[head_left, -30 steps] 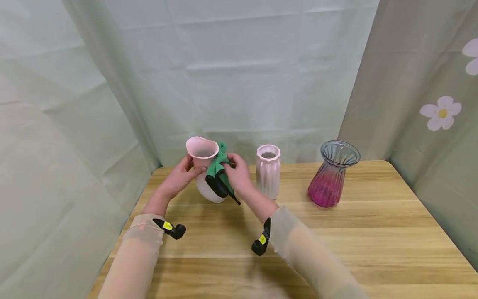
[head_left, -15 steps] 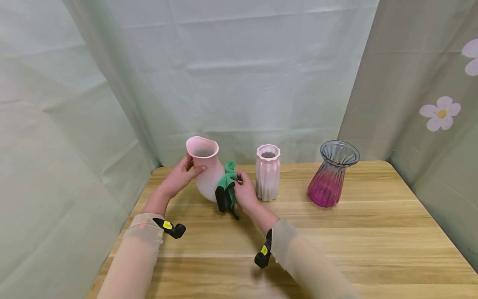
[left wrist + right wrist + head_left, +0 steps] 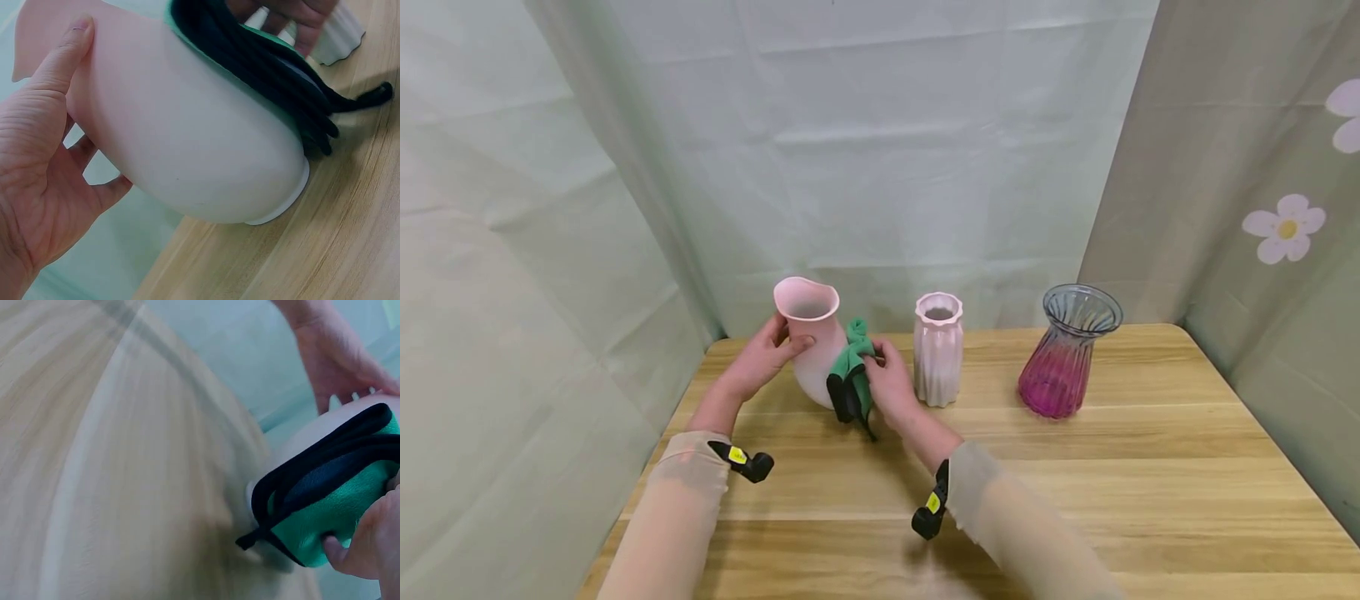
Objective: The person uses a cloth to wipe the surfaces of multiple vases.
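From my station I see the pink-and-white vase (image 3: 815, 367) near the far left of the wooden table (image 3: 1075, 483), its long axis roughly upright, mouth pointing up and foot down at the wood (whether the foot sits fully flat, I cannot tell). The left hand (image 3: 762, 357) holds its neck, thumb across the near side. My right hand (image 3: 892, 386) pinches a black-edged green cloth (image 3: 852, 360) against the belly's right side. Further right stand a fluted vase (image 3: 938, 358) and a glass vase (image 3: 1060, 367), well apart.
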A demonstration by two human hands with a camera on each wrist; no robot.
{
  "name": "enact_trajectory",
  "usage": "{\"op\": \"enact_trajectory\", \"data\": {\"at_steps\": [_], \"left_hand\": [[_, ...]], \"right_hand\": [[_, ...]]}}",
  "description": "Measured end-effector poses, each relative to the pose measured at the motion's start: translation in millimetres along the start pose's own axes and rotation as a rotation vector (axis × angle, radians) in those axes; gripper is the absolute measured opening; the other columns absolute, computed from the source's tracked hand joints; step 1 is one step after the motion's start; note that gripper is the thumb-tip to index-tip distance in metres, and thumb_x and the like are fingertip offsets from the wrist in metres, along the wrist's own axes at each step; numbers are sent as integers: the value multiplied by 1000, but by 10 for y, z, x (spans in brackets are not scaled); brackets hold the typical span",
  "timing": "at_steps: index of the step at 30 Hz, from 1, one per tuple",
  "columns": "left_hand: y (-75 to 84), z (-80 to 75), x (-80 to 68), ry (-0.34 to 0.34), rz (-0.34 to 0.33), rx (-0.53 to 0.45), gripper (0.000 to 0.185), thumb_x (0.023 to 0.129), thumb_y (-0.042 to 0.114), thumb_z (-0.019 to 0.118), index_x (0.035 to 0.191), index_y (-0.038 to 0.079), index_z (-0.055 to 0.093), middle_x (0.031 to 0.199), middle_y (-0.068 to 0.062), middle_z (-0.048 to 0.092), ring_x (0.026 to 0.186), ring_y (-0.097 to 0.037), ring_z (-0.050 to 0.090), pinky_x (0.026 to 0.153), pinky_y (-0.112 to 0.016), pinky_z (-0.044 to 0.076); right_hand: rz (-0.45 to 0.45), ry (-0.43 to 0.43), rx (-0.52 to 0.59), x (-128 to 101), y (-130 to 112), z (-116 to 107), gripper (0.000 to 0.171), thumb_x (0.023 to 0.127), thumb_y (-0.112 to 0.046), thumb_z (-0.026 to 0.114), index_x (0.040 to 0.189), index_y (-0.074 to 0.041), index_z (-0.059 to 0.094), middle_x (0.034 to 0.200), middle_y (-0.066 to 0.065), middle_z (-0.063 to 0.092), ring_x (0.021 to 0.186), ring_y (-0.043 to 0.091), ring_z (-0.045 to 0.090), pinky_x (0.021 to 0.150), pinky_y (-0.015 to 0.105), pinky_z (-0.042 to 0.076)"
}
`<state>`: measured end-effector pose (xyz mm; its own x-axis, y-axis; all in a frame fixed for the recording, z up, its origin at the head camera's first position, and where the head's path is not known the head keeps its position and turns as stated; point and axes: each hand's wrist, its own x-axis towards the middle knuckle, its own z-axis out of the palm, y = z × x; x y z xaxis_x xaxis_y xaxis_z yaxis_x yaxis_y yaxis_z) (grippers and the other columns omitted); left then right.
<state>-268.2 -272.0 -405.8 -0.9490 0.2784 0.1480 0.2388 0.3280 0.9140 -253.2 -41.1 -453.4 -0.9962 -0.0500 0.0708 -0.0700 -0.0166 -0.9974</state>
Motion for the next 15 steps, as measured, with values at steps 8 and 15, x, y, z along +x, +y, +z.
{"op": "enact_trajectory", "data": {"at_steps": [8,15], "left_hand": [[6,-4,-8,-1,-1,15,73,103,26,66,162,22,24,163,-7,31,152,-27,21,118,-57,29],[23,-4,-26,-9,-3,-9,72,104,22,63,163,19,22,162,-12,31,150,-30,24,115,-57,32]], "right_hand": [[-60,-35,0,15,-408,78,20,104,-15,59,122,-9,64,121,5,64,112,22,59,95,40,52],[-100,-11,119,48,-680,129,19,102,-7,60,119,-3,65,115,8,64,107,20,59,93,36,53]]}}
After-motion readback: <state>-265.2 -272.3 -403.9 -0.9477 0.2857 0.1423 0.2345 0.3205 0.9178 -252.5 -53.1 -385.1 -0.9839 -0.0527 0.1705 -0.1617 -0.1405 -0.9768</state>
